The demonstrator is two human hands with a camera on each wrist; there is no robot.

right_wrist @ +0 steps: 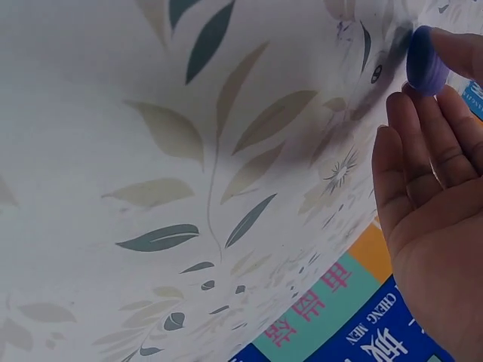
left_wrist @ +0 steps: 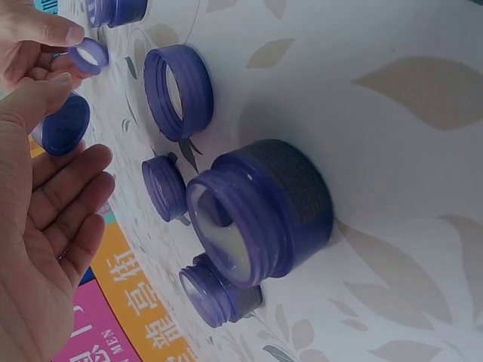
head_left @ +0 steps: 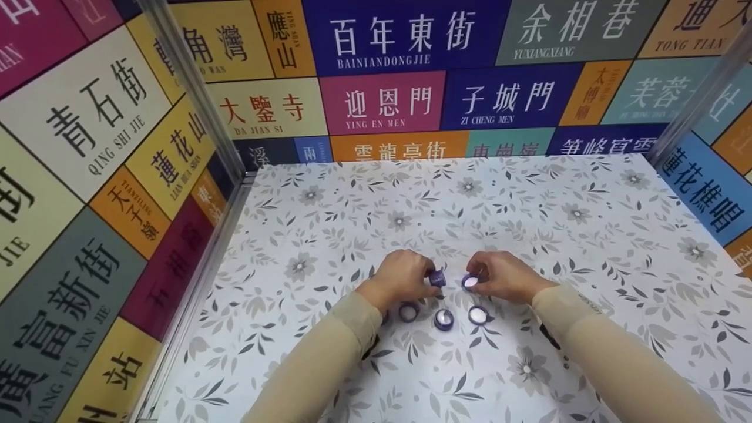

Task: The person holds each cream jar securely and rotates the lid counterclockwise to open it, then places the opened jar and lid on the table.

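My left hand [head_left: 404, 276] pinches a small purple jar [head_left: 437, 278] on its side between thumb and fingers; in the left wrist view its round flat end shows. Just to the right, my right hand [head_left: 508, 276] pinches a purple screw lid [head_left: 470, 282] by its rim, the white inner side turned to the head camera. Jar and lid are apart. On the table below them stand an open jar [head_left: 444, 319] with white cream, a ring-like purple lid [head_left: 409, 312] and another purple lid [head_left: 478, 315]. A further open jar [left_wrist: 219, 290] appears in the left wrist view.
A white floral cloth [head_left: 399, 200] covers the table. Signboard-patterned walls [head_left: 382, 103] stand at the back and both sides. Another purple piece [head_left: 385, 318] is partly hidden by the left forearm.
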